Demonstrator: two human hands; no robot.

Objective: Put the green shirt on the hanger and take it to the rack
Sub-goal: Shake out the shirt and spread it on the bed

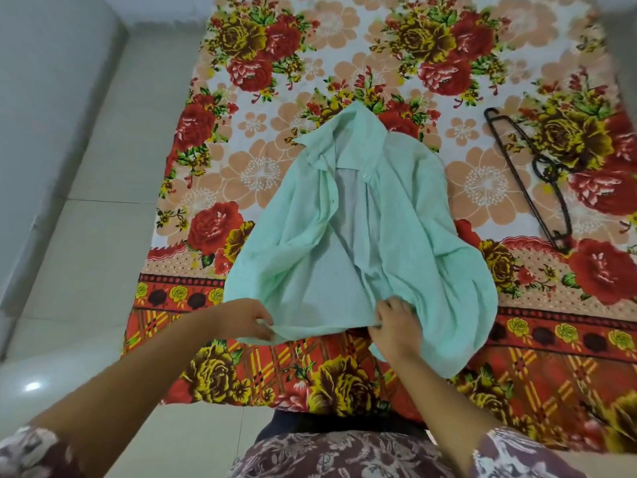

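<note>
Our patterned dress (344, 453) fills the bottom edge of the frame, with both bare forearms reaching up from it toward the middle. Just above them, the green shirt (413, 219) lies spread in the centre of the frame, its collar pointing to the top and its hem nearest us. Its front hangs open and unbuttoned, so the paler inside of the back shows between the two panels.

Our left hand (241, 320) pinches the hem at the shirt's lower left corner, thumb on top and fingers curled under the cloth. Our right hand (396, 326) grips the lower edge of the right front panel near the middle of the hem, fingers bent onto the fabric.

Under the shirt we see a floral bedsheet (262, 167) in red, yellow and peach, which covers most of the frame. On it, at the right of the frame and well apart from the shirt, lies a dark thin hanger (547, 171), flat, with one arm running to the upper left and the other to the lower right. Pale floor tiles (86, 236) run down the left side, and a light wall (41, 63) stands in the upper left corner.
</note>
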